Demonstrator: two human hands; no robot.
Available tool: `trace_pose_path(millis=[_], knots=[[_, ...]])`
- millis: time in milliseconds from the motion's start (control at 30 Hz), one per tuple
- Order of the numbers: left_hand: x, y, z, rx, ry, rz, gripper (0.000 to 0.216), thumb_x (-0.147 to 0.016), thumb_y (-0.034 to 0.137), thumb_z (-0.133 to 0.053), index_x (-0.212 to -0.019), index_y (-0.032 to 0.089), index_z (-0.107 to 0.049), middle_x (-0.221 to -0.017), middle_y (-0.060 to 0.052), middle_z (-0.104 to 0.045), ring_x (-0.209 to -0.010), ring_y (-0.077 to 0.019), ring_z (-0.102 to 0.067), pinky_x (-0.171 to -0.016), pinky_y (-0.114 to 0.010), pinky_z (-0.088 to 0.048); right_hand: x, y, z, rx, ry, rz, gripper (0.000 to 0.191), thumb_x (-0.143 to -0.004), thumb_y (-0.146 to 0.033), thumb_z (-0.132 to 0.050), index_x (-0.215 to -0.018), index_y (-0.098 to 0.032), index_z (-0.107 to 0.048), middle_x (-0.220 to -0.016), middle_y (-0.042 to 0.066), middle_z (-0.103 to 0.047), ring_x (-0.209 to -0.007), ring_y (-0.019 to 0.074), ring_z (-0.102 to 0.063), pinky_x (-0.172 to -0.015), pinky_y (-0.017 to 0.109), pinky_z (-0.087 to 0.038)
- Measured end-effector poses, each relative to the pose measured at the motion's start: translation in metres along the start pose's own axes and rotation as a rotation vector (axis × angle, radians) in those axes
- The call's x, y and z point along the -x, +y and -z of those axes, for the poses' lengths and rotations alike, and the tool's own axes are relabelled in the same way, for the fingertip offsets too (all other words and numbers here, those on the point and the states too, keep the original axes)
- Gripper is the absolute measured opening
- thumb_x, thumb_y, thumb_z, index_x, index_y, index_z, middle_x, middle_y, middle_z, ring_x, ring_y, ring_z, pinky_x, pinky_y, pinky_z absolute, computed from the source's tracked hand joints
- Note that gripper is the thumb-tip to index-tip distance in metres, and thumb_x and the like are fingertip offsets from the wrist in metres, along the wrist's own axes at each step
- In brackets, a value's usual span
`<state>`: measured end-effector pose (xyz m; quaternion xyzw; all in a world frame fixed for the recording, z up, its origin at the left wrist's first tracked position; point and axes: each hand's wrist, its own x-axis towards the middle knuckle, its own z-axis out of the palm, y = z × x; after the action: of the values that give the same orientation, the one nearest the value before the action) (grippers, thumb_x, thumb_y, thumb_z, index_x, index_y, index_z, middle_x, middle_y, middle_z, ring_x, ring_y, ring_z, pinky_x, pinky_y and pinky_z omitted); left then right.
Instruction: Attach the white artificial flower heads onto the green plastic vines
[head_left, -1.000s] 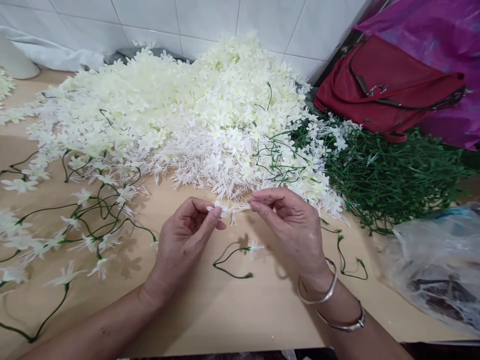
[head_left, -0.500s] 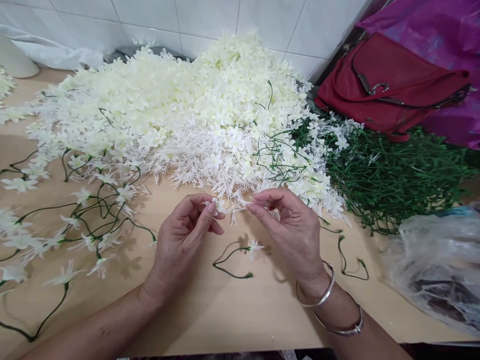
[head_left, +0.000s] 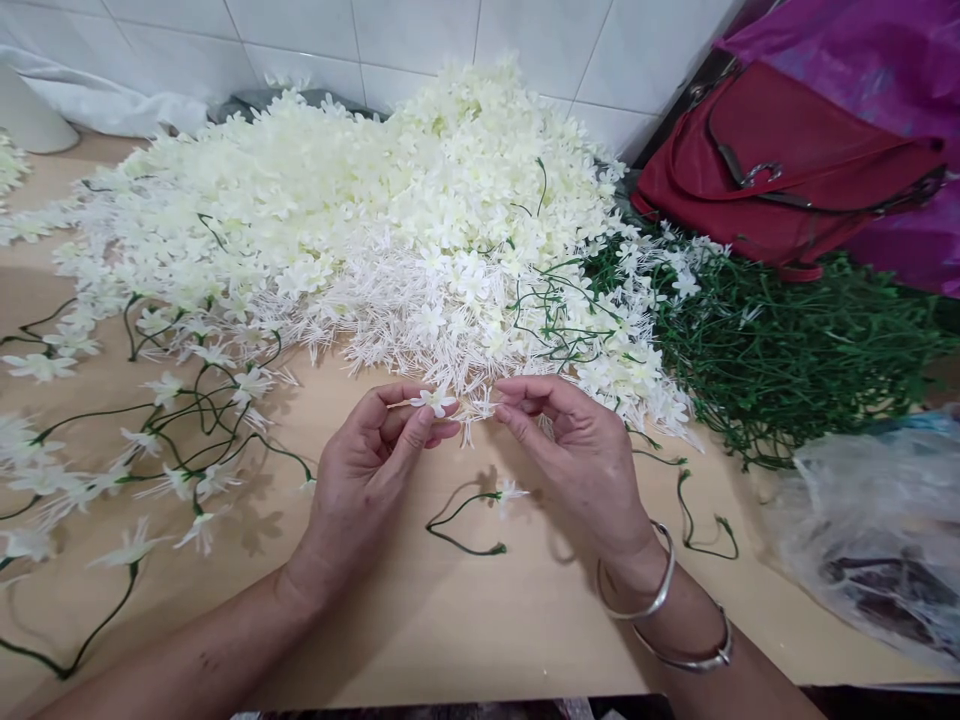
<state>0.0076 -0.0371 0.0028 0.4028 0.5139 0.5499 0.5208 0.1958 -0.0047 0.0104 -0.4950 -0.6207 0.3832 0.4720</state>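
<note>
My left hand (head_left: 367,480) pinches a small white artificial flower (head_left: 433,402) between thumb and fingers, its petals facing up. Across a narrow gap, the thumb and index finger of my right hand (head_left: 581,465) close on a thin white stamen (head_left: 487,407). Its tip points toward the flower, and the white pile behind makes its outline hard to follow. On the table below and between my hands lies a green stem (head_left: 457,518) with a white flower head (head_left: 511,496) on one end.
A big heap of white petals (head_left: 322,190) with white stamens (head_left: 390,310) spreads along the tiled wall. Assembled flowers on stems (head_left: 202,450) lie at left. Green stems (head_left: 795,350), a red bag (head_left: 795,150) and a clear plastic bag (head_left: 862,530) occupy the right side.
The flower in my left fingers has turned so its petals show more fully. My right hand has shifted very slightly, still pinching the stamen.
</note>
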Motion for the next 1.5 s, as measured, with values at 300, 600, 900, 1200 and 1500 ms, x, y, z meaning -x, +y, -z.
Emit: trace_pose_path(millis=[300,600,900,1200,1500], knots=[[0.0,-0.002,-0.001,0.0,-0.072,-0.001,0.028,-0.098,0.039,-0.073,-0.117,0.022,-0.061,-0.106,-0.003,-0.085,-0.102,-0.0186,-0.081,-0.095,-0.026,-0.062,0.0,0.003,-0.001,-0.11,-0.055,-0.049,0.015,-0.092,-0.02,-0.075,-0.106,-0.028,-0.077,-0.097,0.001,-0.073,-0.088,0.0165,-0.065,-0.085,0.034,-0.052],[0.002,-0.008,0.002,-0.182,-0.12,-0.046,0.033,-0.101,0.041,-0.067,-0.124,0.019,-0.06,-0.102,-0.007,-0.085,-0.101,-0.019,-0.081,-0.095,-0.028,-0.059,0.009,-0.01,-0.013,0.025,-0.038,0.159,0.017,-0.089,-0.007,-0.075,-0.09,-0.024,-0.072,-0.085,-0.004,-0.071,-0.08,0.0127,-0.065,-0.077,0.029,-0.052],[0.006,-0.008,-0.001,-0.514,-0.15,-0.286,0.024,-0.102,0.024,-0.061,-0.126,0.02,-0.064,-0.083,0.002,-0.082,-0.074,-0.0097,-0.077,-0.069,-0.016,-0.056,0.011,-0.016,-0.016,0.34,0.025,0.431,0.024,-0.09,0.0,-0.067,-0.082,-0.021,-0.06,-0.077,-0.004,-0.066,-0.073,0.0125,-0.062,-0.072,0.03,-0.05],[0.008,-0.005,-0.001,-0.795,-0.107,-0.571,0.021,-0.101,0.015,-0.057,-0.121,0.021,-0.062,-0.106,0.0,-0.083,-0.088,-0.0112,-0.081,-0.077,-0.014,-0.058,0.017,-0.017,-0.021,0.258,-0.001,0.435,0.021,-0.092,-0.002,-0.068,-0.088,-0.022,-0.062,-0.081,-0.004,-0.071,-0.075,0.0117,-0.067,-0.075,0.029,-0.053],[0.009,-0.002,-0.001,-0.848,-0.117,-0.614,0.022,-0.103,0.014,-0.056,-0.123,0.023,-0.057,-0.105,0.001,-0.081,-0.089,-0.0122,-0.081,-0.08,-0.017,-0.059,0.014,-0.014,-0.022,0.188,0.042,0.33,0.02,-0.089,-0.003,-0.068,-0.094,-0.023,-0.065,-0.085,-0.004,-0.07,-0.079,0.0129,-0.069,-0.082,0.031,-0.056]])
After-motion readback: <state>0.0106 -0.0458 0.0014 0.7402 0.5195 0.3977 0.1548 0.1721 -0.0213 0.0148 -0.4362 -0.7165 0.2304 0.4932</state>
